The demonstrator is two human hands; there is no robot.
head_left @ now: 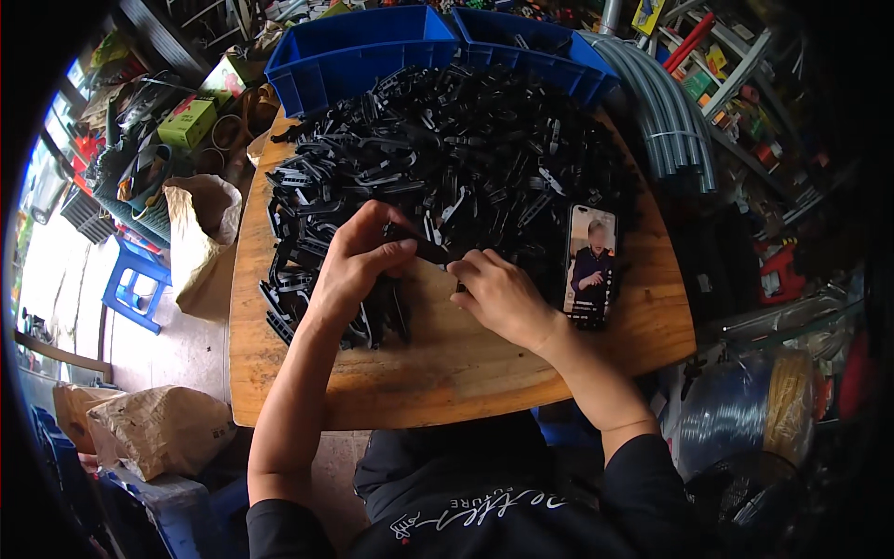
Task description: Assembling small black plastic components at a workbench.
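Note:
Over the middle of a wooden table (pixel 447 377), my left hand (pixel 358 253) pinches a dark, elongated plastic part (pixel 424 246) between thumb and fingers. Just to its right, my right hand (pixel 494 287) has its fingers curled together near the part's other end. Whatever sits in those fingertips is small, dark and mostly hidden. Beyond both hands spreads a big heap of black plastic parts (pixel 447 140), some with shiny or greyish edges. A smaller group of similar parts (pixel 368 321) lies beside my left forearm.
A phone (pixel 589 261) with a lit screen stands at the heap's right side. Two blue bins (pixel 363 56) sit along the table's far edge. Grey coiled tubing (pixel 656 102) is at the far right. Paper sacks (pixel 200 233) and a blue stool (pixel 137 284) are on the left.

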